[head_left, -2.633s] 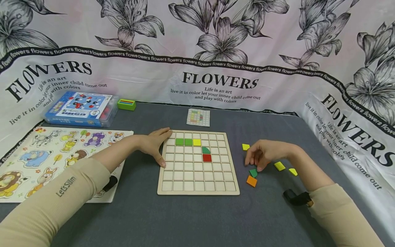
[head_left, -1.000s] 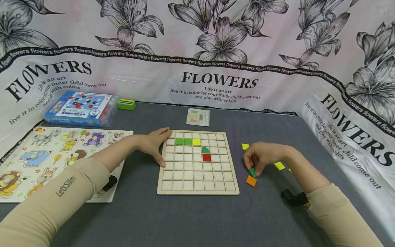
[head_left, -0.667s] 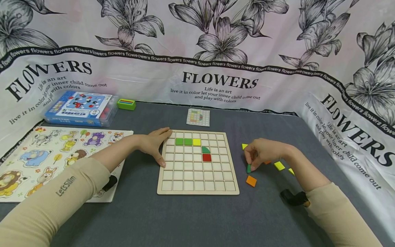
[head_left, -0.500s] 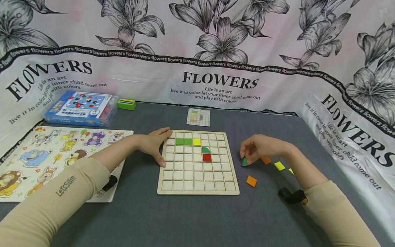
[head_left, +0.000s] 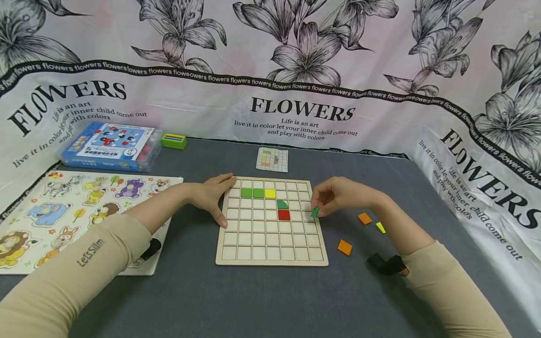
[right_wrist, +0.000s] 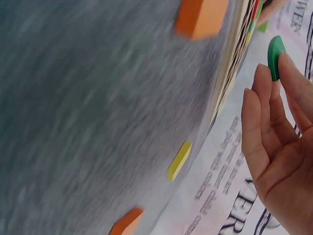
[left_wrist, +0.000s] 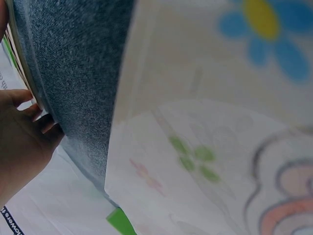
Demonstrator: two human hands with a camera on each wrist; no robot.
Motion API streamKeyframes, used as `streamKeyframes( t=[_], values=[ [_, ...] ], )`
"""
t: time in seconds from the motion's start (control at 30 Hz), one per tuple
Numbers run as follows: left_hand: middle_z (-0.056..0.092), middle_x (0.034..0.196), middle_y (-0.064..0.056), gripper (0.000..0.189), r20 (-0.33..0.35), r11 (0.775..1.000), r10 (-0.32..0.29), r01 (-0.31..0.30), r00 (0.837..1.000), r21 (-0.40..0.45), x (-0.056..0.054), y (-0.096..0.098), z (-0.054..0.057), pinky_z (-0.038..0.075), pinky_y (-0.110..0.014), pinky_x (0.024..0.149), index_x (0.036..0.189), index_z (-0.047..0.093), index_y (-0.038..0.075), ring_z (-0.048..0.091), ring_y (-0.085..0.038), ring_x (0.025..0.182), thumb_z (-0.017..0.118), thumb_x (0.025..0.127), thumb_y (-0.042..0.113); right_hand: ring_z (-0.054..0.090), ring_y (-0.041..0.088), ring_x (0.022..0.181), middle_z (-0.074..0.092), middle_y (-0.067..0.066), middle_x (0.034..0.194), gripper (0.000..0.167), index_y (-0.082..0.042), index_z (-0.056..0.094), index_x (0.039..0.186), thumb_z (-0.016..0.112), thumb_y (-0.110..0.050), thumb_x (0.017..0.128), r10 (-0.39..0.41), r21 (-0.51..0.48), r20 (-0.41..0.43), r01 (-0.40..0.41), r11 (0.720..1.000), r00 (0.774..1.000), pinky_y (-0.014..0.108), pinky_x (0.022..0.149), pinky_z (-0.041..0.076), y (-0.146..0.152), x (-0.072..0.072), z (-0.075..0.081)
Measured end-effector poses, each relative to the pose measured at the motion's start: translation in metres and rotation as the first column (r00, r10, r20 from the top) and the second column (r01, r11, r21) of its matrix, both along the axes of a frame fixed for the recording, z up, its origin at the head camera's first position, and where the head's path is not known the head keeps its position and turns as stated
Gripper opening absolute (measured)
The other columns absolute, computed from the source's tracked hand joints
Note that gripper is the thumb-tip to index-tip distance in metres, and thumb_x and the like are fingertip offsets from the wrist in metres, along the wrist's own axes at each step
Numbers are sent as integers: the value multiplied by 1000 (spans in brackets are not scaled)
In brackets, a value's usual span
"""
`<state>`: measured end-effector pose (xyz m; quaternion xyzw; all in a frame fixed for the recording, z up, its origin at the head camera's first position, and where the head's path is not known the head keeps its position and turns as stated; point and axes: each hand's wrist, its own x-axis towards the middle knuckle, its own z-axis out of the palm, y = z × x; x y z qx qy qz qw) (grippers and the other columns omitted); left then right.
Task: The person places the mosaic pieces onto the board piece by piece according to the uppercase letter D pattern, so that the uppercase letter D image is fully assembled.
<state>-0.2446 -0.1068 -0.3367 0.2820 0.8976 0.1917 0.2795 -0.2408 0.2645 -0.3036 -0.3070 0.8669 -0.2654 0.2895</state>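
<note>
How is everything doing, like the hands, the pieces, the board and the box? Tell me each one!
Grid board: flat, partly filled
Left hand: spread, touching the grid board's left edge
Held green piece: tilted, off the table
Right hand: pinching that piece
Red piece: set in a square
Orange pieces: loose on the table
Blue box: looks closed
Picture card: lying flat
Animal board: flat, partly covered
</note>
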Motion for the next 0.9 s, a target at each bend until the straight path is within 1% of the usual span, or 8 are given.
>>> streamKeyframes(
  t=[0.13, 0.33, 0.57, 0.7, 0.8, 0.9],
  values=[
    [-7, 166, -25, 127, 2, 1000, 1, -1, 1000, 2, 0, 0, -1, 14, -64, 122, 159, 1, 0, -2, -47, 154, 87, 74, 40, 60, 15, 81, 70, 2, 94, 12, -17, 70, 96, 77, -15, 86, 12, -21, -8, -12, 1000, 1000, 27, 73, 53, -14, 4, 2],
    [-6, 166, -24, 126, 0, 1000, 2, -2, 1000, 2, -1, 0, -2, 14, -64, 122, 159, 2, 0, -2, -47, 154, 87, 74, 39, 64, 14, 85, 72, 0, 95, 15, -19, 73, 100, 76, -12, 86, 47, -47, -30, -48, 998, 998, 27, 76, 55, -33, 9, 3],
    [-5, 166, -25, 127, -5, 1000, -1, 1, 1000, 0, 0, 0, -1, 14, -63, 123, 158, 2, -1, -1, -47, 154, 87, 74, 40, 67, 11, 91, 74, 1, 101, 20, -15, 74, 107, 73, -9, 88, 108, -63, -63, -112, 992, 992, 26, 82, 57, -50, 13, 0],
    [-6, 166, -25, 126, -5, 1000, 0, 0, 1000, -1, 0, 0, 0, 14, -63, 123, 158, 2, -1, -2, -47, 154, 87, 74, 39, 70, 9, 92, 76, 2, 106, 22, -13, 75, 111, 71, -10, 90, 127, -76, -51, -131, 988, 991, 25, 82, 57, -55, 14, -3],
    [-7, 166, -25, 126, 0, 1000, 1, -1, 1000, 1, 1, 0, 0, 14, -63, 122, 158, 2, -1, -3, -47, 154, 87, 74, 37, 71, 9, 92, 77, 3, 109, 22, -12, 76, 111, 71, -9, 90, 136, -87, -47, -140, 986, 990, 24, 82, 57, -59, 15, -6],
    [-7, 166, -24, 125, 2, 1000, 2, -2, 1000, 1, 1, 0, 1, 13, -63, 122, 158, 2, -1, -3, -46, 154, 87, 75, 37, 72, 9, 90, 78, 3, 105, 20, -11, 77, 108, 73, -9, 88, 141, -92, -47, -145, 985, 989, 22, 81, 57, -62, 15, -9]
  ],
)
